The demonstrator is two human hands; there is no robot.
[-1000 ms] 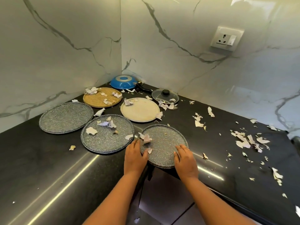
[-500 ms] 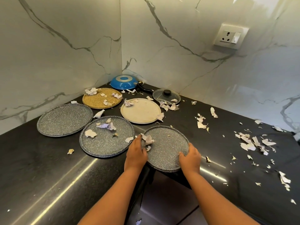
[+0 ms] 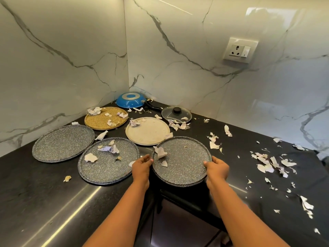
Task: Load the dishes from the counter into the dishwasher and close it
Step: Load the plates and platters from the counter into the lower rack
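Observation:
A grey speckled plate (image 3: 185, 163) with a few paper scraps on it is lifted at the counter's inner corner edge. My left hand (image 3: 142, 166) grips its left rim and my right hand (image 3: 216, 168) grips its right rim. Two more grey speckled plates (image 3: 108, 161) (image 3: 63, 142) lie flat to the left. Behind them sit a brown plate (image 3: 105, 119) and a cream plate (image 3: 148, 131). A blue pan (image 3: 130, 102) lies upside down in the corner, and a glass lid (image 3: 176, 114) rests beside it.
Torn paper scraps (image 3: 272, 164) litter the black counter (image 3: 35, 202), mostly on the right. Marble walls close the corner, with a wall socket (image 3: 239, 49) at the upper right. A dark gap below the counter edge (image 3: 178, 225) opens between my arms.
Both hands have closed on the near grey plate's rim and raised it off the counter, tilting it toward me. The other dishes have not moved.

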